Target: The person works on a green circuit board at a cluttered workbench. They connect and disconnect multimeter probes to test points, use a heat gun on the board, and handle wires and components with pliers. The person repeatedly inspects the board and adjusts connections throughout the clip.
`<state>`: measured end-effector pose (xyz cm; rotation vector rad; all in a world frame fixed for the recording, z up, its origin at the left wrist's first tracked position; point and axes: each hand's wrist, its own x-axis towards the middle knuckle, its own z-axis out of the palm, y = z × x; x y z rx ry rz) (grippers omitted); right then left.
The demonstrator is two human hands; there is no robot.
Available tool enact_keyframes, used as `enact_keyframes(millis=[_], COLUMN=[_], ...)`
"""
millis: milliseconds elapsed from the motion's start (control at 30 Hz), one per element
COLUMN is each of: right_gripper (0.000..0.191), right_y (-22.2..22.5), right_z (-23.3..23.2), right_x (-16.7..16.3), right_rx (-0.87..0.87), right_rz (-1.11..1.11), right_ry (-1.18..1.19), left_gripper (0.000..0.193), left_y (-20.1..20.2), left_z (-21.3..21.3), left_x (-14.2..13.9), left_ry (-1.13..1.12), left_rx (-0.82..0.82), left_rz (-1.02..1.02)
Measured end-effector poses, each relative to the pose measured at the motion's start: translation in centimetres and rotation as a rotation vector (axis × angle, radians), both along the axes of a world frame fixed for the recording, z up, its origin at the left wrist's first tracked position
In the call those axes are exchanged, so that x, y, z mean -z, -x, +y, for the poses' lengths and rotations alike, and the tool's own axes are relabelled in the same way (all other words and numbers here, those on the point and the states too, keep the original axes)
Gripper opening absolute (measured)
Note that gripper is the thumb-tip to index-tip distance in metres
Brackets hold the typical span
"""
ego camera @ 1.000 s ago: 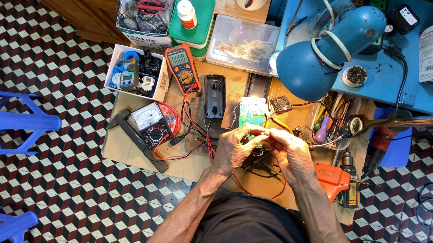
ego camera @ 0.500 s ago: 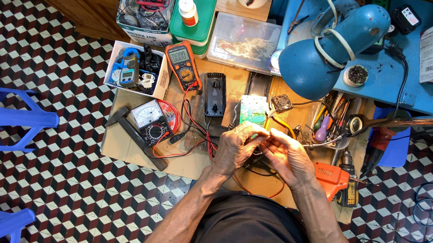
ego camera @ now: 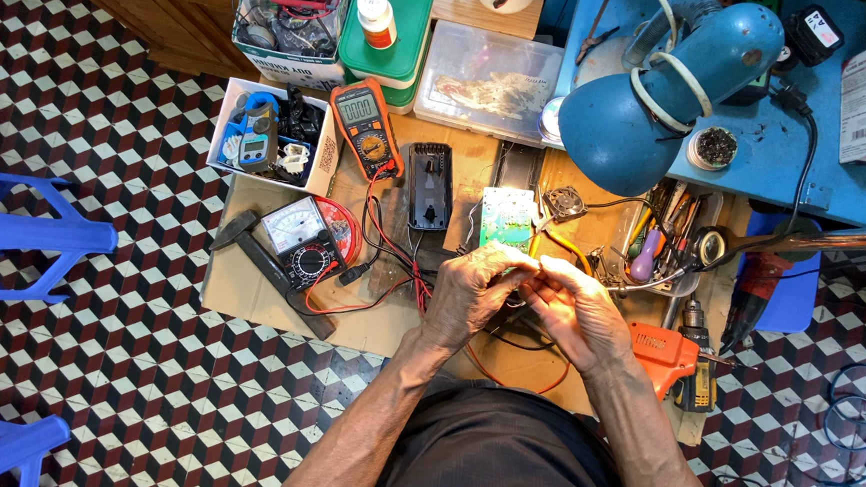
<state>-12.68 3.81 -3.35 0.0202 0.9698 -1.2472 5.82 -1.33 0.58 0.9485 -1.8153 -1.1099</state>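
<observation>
floor (ego camera: 111, 384): showing a cube pattern in maroon, black and white
lamp (ego camera: 665, 99): glowing blue, a white cord looping round it
multimeter (ego camera: 367, 127): sitting orange and black
drill (ego camera: 665, 355): showing orange
chairs (ego camera: 22, 239): standing blue
box lid (ego camera: 409, 14): lying green
leads (ego camera: 393, 246): trailing red and black
circuit board (ego camera: 506, 214): showing pale green

A thin yellow wire (ego camera: 543, 247) runs from the green circuit board (ego camera: 507, 217), which lies flat on the cardboard. It disappears between the fingertips, its end hidden.
</observation>
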Motion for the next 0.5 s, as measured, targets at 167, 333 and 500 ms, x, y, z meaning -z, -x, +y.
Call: enact_keyframes(millis=[167,333,500], right_gripper=[0.023,0.021,0.020], right_y=[0.2,0.2,-0.7], right_z=[0.0,0.0,0.4], right_x=[0.2,0.4,0.4], right_rx=[-0.001,-0.004,-0.008], right_rz=[0.008,-0.005,0.050], right_ry=[-0.012,0.006,0.020], left_gripper=[0.018,0.016,0.015], left_y=[0.0,0.0,0.0], left_z=[-0.1,0.0,0.6], left_x=[-0.1,-0.1,0.5], left_ry=[0.030,0.014,0.080], left_rx=[0.004,0.005,-0.030], left_rz=[-0.006,-0.010,-0.045])
